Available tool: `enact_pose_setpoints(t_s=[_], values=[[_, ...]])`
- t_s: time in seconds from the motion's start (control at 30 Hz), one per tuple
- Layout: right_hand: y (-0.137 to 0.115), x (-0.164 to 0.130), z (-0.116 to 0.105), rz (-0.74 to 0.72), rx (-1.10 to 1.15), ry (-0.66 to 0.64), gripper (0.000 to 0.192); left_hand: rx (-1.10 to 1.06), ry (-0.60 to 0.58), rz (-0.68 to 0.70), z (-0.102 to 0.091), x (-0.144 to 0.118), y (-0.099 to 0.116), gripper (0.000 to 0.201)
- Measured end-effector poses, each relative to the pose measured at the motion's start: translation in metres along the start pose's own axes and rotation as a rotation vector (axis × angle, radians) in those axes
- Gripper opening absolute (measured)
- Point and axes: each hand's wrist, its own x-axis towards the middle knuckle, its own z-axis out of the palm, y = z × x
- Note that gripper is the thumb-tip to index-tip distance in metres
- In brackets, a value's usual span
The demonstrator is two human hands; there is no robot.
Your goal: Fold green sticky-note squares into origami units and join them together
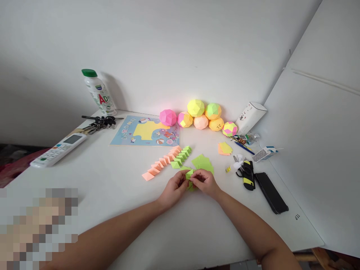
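Green folded paper (189, 173) is pinched by both the left hand (174, 187) and right hand (207, 182) over the white table (112, 195), near the row of green pieces (181, 157), its exact shape hard to judge

The left hand (176, 187) and the right hand (206, 183) are bare; the left forearm (118, 228) and right forearm (247, 221), also bare, become wider toward the near side.
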Motion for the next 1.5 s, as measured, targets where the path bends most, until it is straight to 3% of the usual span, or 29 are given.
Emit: enact_pose_setpoints(t_s=[0.3, 0.6, 1.23, 1.5], values=[[0.0020, 0.0011, -0.0013, -0.005, -0.017, -0.036, 0.036, 0.002, -0.003, 0.028, -0.0001, 0.0001, -0.0009, 0.034], [-0.0005, 0.0007, -0.0025, -0.012, -0.072, -0.084, 0.034, 0.153, -0.045, 0.064, -0.0008, 0.0000, -0.0001, 0.034], [0.0007, -0.0015, -0.0035, -0.009, -0.070, -0.152, 0.045, 0.201, -0.091, 0.048, -0.0023, -0.0019, 0.0021, 0.032], [0.0064, -0.0010, -0.0054, -0.074, -0.027, -0.140, 0.039, 0.154, -0.092, 0.043, -0.0042, -0.0017, 0.0049, 0.036]])
